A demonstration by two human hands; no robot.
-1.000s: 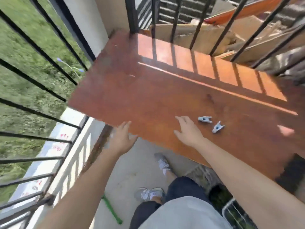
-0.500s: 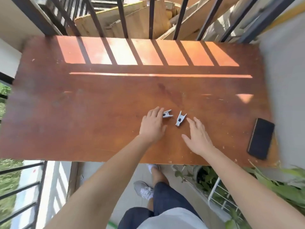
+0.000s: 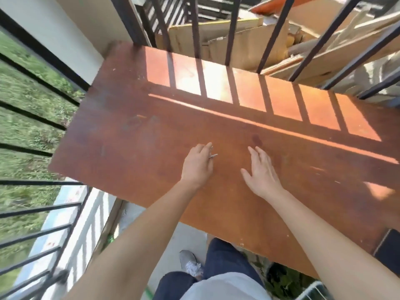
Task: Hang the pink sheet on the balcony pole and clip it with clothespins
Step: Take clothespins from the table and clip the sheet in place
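My left hand [image 3: 197,164] hovers over the reddish-brown wooden table [image 3: 134,135], fingers curled around a grey clothespin [image 3: 213,156] whose tip pokes out past the fingers. My right hand [image 3: 260,173] is flat over the table just to the right, fingers spread, nothing showing in it. No second clothespin shows on the table; whether it is inside a hand I cannot tell. The pink sheet and the pole are out of view.
Black railing bars [image 3: 231,29] rise behind the table, with cardboard [image 3: 244,46] piled beyond them. More railing [image 3: 32,211] runs along the left over grass. A dark phone [image 3: 387,245] lies at the table's near right corner. My legs and shoes are below.
Two clothespins lay on the table between my hands; now my left hand has closed on one and neither lies on the table. The view has swung left.
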